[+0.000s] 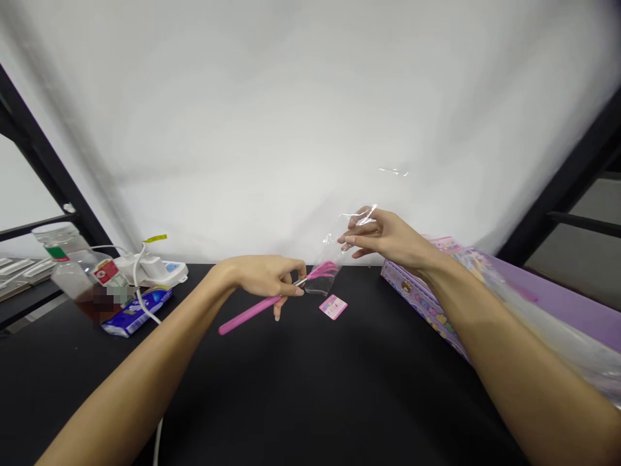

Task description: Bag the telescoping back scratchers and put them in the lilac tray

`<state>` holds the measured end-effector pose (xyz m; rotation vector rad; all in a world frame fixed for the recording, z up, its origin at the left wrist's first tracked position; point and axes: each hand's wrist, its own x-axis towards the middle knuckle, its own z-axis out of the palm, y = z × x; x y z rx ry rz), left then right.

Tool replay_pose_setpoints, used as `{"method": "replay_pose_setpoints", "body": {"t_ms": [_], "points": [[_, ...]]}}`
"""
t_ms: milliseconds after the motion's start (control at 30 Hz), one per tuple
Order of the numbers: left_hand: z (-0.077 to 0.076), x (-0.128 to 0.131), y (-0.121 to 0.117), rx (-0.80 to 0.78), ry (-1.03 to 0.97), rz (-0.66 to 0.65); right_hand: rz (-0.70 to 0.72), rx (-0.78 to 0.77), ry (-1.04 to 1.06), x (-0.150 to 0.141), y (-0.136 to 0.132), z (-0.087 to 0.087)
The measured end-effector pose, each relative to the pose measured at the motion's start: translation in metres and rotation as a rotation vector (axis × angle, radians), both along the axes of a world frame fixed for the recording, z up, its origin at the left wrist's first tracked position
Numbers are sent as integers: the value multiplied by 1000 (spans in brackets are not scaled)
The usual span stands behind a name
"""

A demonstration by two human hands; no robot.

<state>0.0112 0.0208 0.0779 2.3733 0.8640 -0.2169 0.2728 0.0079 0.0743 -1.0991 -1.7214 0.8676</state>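
Observation:
My left hand (269, 277) pinches the metal neck of a small pink whisk (250, 315). The handle slants down to the left, and the looped pink head points up to the right. That head is inside the lower end of a clear plastic bag (317, 283). Thumb and fingers of my right hand (373, 234) are closed on the upper part of the bag, which hangs just above the table. Below the bag lies a small pink printed card (333, 307) on the black tabletop (301, 395).
To the right stands an open purple patterned box (427, 310) with plastic-wrapped items in it. A clear jar (72, 265) with brown contents, a blue packet (138, 312) and a white power strip (172, 270) with cables are at the left. A white wall (272, 116) rises behind.

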Motion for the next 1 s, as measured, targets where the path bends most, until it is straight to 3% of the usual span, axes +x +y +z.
{"method": "replay_pose_setpoints", "body": {"t_ms": [267,500,833,1000], "points": [[-2,-3,8,87,-69,-2,-50,-115,53,8,7,-8],[-4,1,7,57,-206,44,6,-204,164,8,6,-11],[-10,-3,13,117,-253,65,122,-225,226,-13,8,-26],[-8,-5,13,109,-254,94,42,-112,204,-16,15,-30]]}}
